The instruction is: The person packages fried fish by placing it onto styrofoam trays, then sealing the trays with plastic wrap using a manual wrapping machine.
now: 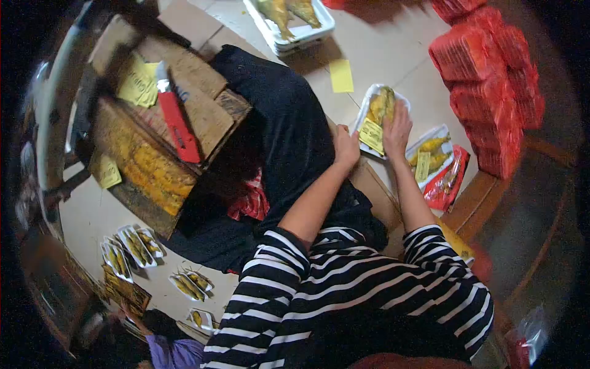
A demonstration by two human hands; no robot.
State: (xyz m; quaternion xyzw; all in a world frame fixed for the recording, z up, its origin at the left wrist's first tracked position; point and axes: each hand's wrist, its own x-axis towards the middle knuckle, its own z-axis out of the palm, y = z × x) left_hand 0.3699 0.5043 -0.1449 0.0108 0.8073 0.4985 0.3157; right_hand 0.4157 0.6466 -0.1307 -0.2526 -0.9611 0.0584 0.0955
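Note:
Between my hands, at the upper right of centre, is a white tray of yellowish fish with a yellow label on top. My left hand is closed at the tray's left edge; whether it grips the rim or something small cannot be made out. My right hand has its fingers stretched out along the fish on the right side. Just right of it lies a second white tray of fish with a yellow label, beside a red packet.
Red-wrapped stacks stand at right. Stacked trays and a yellow paper lie ahead. A red-handled cutter rests on a cardboard box at left. Several fish trays and a person in a purple sleeve appear lower left.

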